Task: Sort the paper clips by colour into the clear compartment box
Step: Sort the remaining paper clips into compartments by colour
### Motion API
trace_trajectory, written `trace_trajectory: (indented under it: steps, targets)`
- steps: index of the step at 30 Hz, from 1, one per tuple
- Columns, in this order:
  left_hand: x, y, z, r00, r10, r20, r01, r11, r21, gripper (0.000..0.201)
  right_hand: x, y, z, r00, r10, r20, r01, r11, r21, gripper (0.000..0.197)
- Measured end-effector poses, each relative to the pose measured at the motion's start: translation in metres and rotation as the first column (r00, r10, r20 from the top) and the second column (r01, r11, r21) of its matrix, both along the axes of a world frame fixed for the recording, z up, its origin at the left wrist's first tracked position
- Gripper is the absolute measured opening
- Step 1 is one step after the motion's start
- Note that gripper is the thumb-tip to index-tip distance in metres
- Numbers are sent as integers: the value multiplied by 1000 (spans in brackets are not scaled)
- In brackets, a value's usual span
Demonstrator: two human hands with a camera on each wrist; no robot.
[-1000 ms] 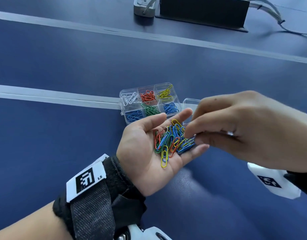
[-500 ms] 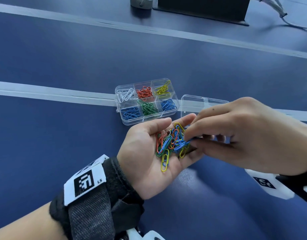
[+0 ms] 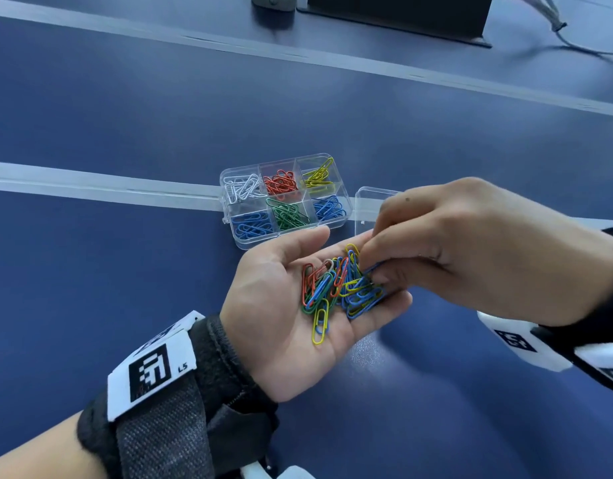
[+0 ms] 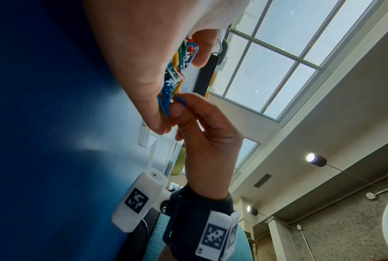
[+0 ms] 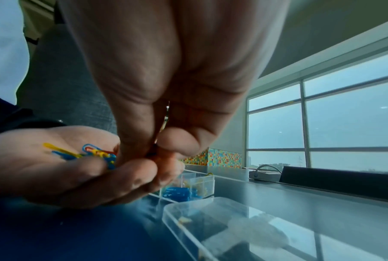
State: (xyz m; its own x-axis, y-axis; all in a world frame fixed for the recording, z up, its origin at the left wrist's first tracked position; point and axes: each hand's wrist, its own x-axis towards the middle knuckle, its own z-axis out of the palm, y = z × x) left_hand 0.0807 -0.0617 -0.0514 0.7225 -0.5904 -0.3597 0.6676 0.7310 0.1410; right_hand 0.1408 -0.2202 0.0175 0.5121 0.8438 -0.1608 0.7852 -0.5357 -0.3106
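Paper clips of mixed colours (image 3: 339, 288) are cupped in the flat left hand (image 3: 291, 319) (palm up), just before the clear 6-compartment plastic box (image 3: 229, 209); blue clips are pinched by the right hand (image 3: 478, 257).

Bare left hand (image 3: 284, 316) and right hand (image 3: 478, 250); black fabric wrist strap (image 3: 180, 409) with grey woven panel on the left; white tag (image 3: 153, 369) printed with a black square code and "L5"; dark cuff (image 4: 197, 211) and white coded blocks (image 4: 137, 201) on the right.
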Motion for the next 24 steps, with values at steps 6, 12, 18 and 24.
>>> trace_trajectory:
  steps: [6,12,18,24]
  targets:
    - [2,2,3,1000,14,-23,-15,1000,-7,51,-1,-5,14,991,-127,-32,130,984,125,10]
    - [1,0,4,999,45,7,-45,999,-30,51,-15,0,5,999,-18,-37,19,1000,10,14]
    - [1,-2,6,998,60,7,-60,998,-36,44,-20,0,4,1000,-6,-18,6,1000,-15,20]
    - [0,-3,6,996,91,3,-91,995,-44,53,-19,-1,1,999,-17,-51,17,1000,-10,17]
